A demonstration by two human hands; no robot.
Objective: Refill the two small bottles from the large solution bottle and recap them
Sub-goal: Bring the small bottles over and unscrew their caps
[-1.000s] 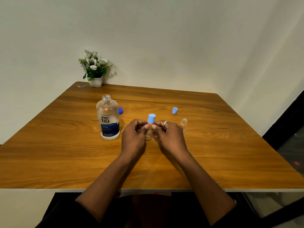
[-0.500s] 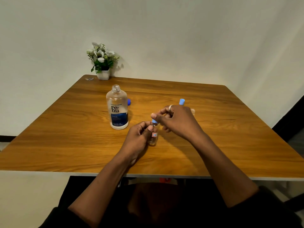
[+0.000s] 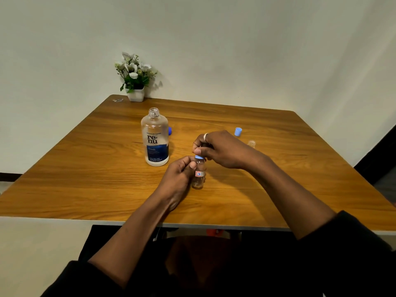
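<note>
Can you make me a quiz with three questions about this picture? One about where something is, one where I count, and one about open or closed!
1. Where does the flower pot stand?
A. At the far left corner of the table
B. Between the hands
C. On the floor

2. How many blue caps show?
A. One
B. Two
C. Three

3. The big bottle is:
A. Capped
B. Open and upright
C. Lying on its side

Answers:
1 A: the pot sits at the corner by the wall.
2 C: a dark cap shows behind the big bottle, a loose cap lies farther right, and the right hand pinches the pinched cap on the small bottle that the left hand holds.
3 B: it stands with its neck bare.
</note>
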